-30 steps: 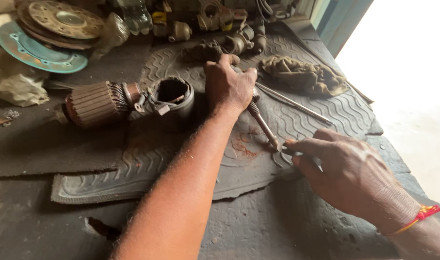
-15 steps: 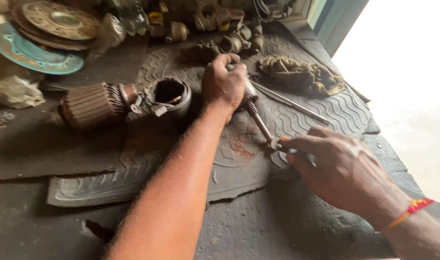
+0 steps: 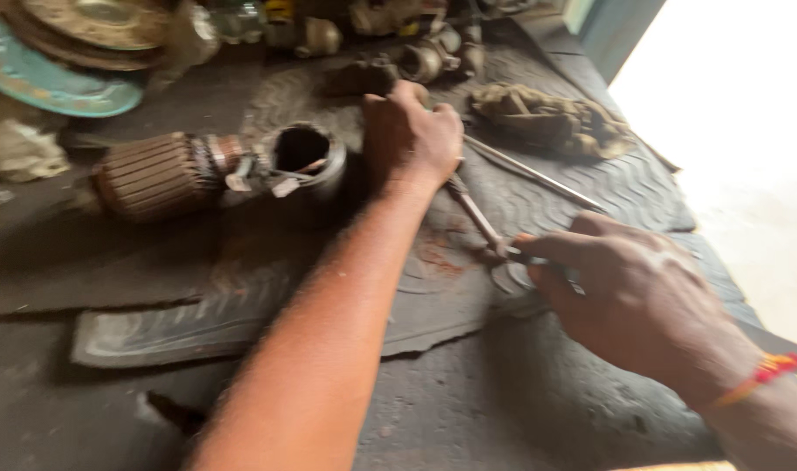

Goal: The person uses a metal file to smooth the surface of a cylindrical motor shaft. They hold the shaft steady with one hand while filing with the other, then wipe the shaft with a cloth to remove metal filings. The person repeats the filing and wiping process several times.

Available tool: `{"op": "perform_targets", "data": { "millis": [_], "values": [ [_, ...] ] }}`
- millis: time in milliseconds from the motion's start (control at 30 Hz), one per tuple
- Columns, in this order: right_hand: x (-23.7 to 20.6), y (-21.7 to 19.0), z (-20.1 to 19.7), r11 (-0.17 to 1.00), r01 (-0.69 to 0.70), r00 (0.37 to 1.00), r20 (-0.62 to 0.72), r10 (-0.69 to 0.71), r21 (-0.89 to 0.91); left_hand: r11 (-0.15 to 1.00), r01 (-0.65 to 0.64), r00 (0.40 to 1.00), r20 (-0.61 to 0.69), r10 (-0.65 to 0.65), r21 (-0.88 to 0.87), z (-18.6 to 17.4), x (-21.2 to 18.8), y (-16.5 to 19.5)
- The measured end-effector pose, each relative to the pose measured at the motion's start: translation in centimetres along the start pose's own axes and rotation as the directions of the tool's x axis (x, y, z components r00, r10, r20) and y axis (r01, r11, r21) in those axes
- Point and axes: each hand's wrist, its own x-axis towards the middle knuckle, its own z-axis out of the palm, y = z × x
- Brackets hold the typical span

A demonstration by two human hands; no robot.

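On the rubber mat (image 3: 590,187), the armature (image 3: 154,174) lies left of the open housing (image 3: 307,157), pliers (image 3: 477,214) to its right.

No packages, labels, signs or screens are seen on the workbench (image 3: 521,419) — only bare metal parts and tools are laid out on the rubber mat (image 3: 590,187). Far edge is blurred — nothing printed or boxed can be made out there.

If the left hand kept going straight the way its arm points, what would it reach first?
Probably the cluster of small metal parts at the bench's far edge, just beyond the left hand; depth is unclear in this blurred view.
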Motion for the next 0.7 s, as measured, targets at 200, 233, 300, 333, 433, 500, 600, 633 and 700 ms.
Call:
{"op": "perform_targets", "data": {
  "millis": [200, 233, 300, 333, 433, 500, 600, 633, 700],
  "values": [
    [-0.3, 0.4, 0.4, 0.979, 0.199, 0.954, -0.220, -0.203, -0.043, 0.997, -0.079, 0.994, -0.074, 0.080, 0.017, 0.4, 0.1, -0.7],
    [0.0, 0.3, 0.6, 0.928, 0.335, 0.860, -0.350, -0.371, -0.161, 0.994, -0.101, 0.989, -0.107, 0.104, 0.034, 0.5, 0.1, -0.8],
    [-0.3, 0.6, 0.5, 0.920, 0.345, 0.851, -0.353, -0.389, -0.184, 0.996, -0.088, 0.993, -0.075, 0.089, 0.018, 0.7, 0.1, -0.9],
    [-0.3, 0.6, 0.6, 0.963, 0.254, 0.927, -0.260, -0.269, -0.088, 0.999, -0.053, 0.997, -0.050, 0.053, 0.002, 0.8, 0.2, -0.8],
    [-0.3, 0.6, 0.5, 0.991, 0.096, 0.992, -0.095, -0.087, 0.089, 0.999, -0.038, 0.995, -0.091, 0.038, -0.003, 0.8, 0.2, -0.7],
    [0.1, 0.2, 0.5, 0.993, 0.061, 0.996, -0.071, -0.054, 0.098, 0.999, -0.036, 0.992, -0.121, 0.035, -0.006, 0.7, 0.1, -0.5],
    [-0.2, 0.0, 0.0, 1.000, -0.012, 0.998, -0.069, 0.012, 0.007, 0.995, -0.007, 1.000, -0.014, 0.006, -0.096, 0.1, 0.1, -0.3],
    [-0.2, -0.1, -0.1, 1.000, 0.008, 0.998, -0.057, -0.008, 0.004, 0.992, 0.005, 1.000, 0.023, -0.002, -0.126, -0.2, 0.2, -0.3],
    [-0.2, -0.4, -0.1, 0.998, 0.062, 0.997, -0.053, -0.061, 0.011, 0.966, 0.078, 0.996, 0.059, -0.065, -0.246, -0.8, 0.2, -0.5]
  ]
}}
